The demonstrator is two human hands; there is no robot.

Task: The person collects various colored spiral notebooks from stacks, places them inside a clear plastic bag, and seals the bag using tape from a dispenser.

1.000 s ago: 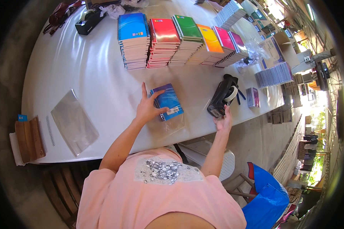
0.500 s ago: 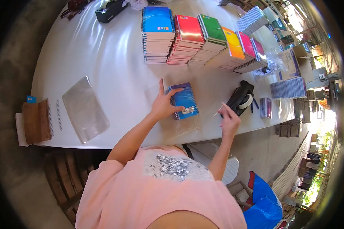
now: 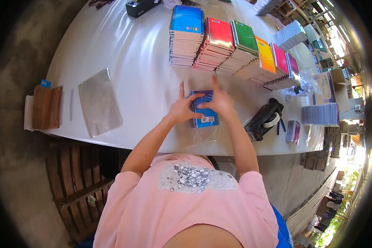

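Right hand (image 3: 220, 103) now moved from tape dispenser (image 3: 263, 120) at 3 o'clock onto blue notebook (image 3: 203, 108), joining left hand (image 3: 181, 110); fingers spread flat, pressing it on white worktop (image 3: 128, 58).

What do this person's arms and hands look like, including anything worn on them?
Both forearms are bare. The left hand and right hand carry no gloves; any ring or watch is too small to tell. Short pink sleeves belong to a pink top with a silvery sequin patch.
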